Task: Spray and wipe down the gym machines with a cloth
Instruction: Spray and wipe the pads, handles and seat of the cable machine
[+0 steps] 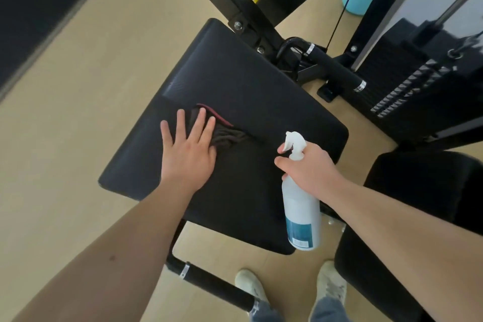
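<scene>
Looking down from the head view, the biggest thing is the machine's black pad. It sits over the pale floor, and its long axis runs away from the person and leans right toward the frame and the weight stack.

The bottle hangs above the pad's near right edge, body down and white nozzle up. The nozzle faces left, toward the middle of the pad.

The cloth lies bunched near the pad's centre. It is dark with a red hem, and most of it trails to the right of the fingers.

The left hand is spread flat. Its fingers point up the pad's long axis, and the middle and ring fingers press on the cloth's left end, while the palm rests on bare pad.

The right hand is wrapped round the bottle's neck with the forefinger on the trigger. It sits just beside the cloth's trailing end without touching it.

The left hand is plainly the one placed to wipe. The far half of the pad lies straight ahead of its fingertips, so a push along the long axis should cover it. The near half would call for a pull back toward the body. I cannot tell whether the pad is wet, since no sheen or droplets show on it. With the nozzle aimed across the cloth, a squeeze would likely land near the left hand.
</scene>
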